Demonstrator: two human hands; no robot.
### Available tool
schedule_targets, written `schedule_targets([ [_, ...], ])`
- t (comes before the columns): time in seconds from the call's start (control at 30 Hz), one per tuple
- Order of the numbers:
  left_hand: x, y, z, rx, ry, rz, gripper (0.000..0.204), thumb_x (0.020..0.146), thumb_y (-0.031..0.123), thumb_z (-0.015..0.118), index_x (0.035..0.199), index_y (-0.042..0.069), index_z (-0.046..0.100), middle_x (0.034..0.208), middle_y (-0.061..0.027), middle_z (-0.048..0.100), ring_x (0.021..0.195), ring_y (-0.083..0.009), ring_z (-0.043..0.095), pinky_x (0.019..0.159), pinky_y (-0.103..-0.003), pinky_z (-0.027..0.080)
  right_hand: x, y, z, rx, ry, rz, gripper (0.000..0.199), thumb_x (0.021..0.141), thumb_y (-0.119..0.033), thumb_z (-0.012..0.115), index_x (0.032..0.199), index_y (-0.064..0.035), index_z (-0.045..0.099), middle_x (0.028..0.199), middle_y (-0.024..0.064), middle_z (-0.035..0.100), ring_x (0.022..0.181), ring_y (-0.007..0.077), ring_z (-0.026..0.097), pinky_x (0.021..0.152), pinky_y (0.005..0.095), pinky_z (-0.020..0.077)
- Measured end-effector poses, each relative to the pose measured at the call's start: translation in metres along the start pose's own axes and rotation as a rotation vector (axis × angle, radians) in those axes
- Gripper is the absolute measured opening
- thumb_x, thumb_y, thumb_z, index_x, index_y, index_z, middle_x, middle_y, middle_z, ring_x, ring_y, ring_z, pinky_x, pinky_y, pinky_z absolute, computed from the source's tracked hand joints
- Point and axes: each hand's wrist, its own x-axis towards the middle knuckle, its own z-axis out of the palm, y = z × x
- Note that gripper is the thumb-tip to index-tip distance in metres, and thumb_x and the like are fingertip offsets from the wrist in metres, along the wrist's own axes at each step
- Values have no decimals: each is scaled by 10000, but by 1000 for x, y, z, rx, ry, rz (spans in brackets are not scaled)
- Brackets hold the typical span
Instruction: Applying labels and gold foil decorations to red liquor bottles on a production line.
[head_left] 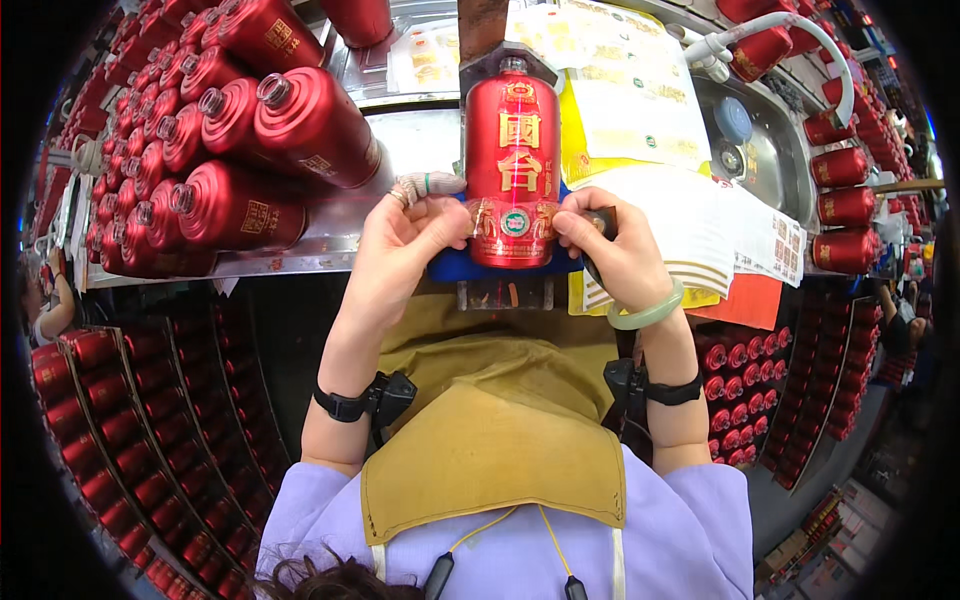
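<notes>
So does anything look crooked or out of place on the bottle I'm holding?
Nothing stands out. The red bottle lies straight in its jig, left hand and right hand pressing the lower label, which looks level.

A bottling factory: rows of red bottles (230, 130) crowd a steel workbench (330, 235).

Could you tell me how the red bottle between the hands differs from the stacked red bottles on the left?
The held bottle lies alone in a fixture, touched by the left hand and right hand; the stacked bottles lie piled, untouched. It shows its front label; they show open mouths. Both are red.
</notes>
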Motion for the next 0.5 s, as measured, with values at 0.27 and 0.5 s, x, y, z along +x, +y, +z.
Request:
schedule_targets([
  [0.27,1,-4,4,10,48,0,362,926,77,781,1217,-25,594,1030,-81,690,891,-117,639,800,-273,531,0,4,-1,16,-10,-8,192,993,-175,702,1022,13,675,846,16,669,744,76,590,690,241,504],
  [0.5,1,-5,3,-14,52,-24,361,932,65,771,1233,-22,591,1038,-90,703,881,-111,632,797,-269,525,3,5,0,-3,2,-13,200,998,-179,694,1021,19,688,844,20,675,740,72,584,693,240,502],
])
